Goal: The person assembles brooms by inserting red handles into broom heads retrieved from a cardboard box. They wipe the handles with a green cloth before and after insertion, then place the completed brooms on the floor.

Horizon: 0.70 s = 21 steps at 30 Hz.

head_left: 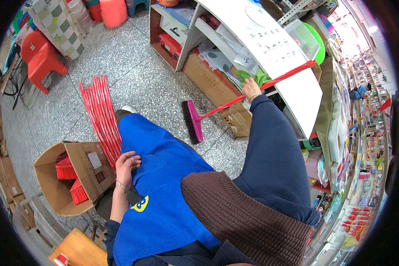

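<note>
Brown ribbed knitwear (244, 204) lies nearest. Left hand (127, 166), fingers loosely bent, visibly unladen, is well left of the white counter (302, 104). The right hand (252, 89) grasps the broom (286, 76) mid-handle beside the counter; its long axis slants from purple head (194, 120), left of the counter, rightward over the top.

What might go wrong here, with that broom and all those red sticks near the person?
The broom might slip or topple if knocked: its red handle slants past the white counter, and I can't tell whether the right hand grips it. The red sticks are bunched beside the person's shoe, so a sidestep could scatter them or cause a stumble.
</note>
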### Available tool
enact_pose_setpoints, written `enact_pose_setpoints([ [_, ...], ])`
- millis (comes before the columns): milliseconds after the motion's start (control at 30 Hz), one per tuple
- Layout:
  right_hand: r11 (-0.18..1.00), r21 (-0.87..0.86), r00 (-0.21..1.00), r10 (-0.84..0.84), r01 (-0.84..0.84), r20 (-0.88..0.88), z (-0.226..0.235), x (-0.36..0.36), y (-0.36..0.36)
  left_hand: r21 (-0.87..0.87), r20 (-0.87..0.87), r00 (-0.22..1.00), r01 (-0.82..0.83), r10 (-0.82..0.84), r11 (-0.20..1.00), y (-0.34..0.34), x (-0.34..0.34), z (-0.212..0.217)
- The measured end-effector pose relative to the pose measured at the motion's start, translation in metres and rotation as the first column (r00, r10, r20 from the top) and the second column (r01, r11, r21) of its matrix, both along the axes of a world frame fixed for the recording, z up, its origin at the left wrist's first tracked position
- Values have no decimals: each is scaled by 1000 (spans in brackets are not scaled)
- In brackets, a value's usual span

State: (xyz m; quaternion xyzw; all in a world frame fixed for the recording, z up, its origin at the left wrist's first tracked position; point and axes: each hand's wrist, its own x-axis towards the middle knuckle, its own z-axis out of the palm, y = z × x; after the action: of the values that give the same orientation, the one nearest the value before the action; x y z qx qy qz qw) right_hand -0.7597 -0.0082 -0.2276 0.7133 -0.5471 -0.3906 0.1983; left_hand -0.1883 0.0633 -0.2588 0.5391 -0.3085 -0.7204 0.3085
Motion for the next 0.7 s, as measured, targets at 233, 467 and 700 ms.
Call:
enact_pose_setpoints([
  [233, 999, 22, 992, 40, -43, 117, 9, -2, -2, 41, 45, 999, -23, 21, 999, -1, -1, 2],
  [467, 971, -53, 883, 232, -231, 409, 24, 8, 3, 45, 51, 999, -15, 12, 999, -2, -2, 2],
  [700, 803, -582, 650, 513, -131, 561, 33, 70, 10, 30, 53, 999, -12, 10, 999, -3, -1, 1],
])
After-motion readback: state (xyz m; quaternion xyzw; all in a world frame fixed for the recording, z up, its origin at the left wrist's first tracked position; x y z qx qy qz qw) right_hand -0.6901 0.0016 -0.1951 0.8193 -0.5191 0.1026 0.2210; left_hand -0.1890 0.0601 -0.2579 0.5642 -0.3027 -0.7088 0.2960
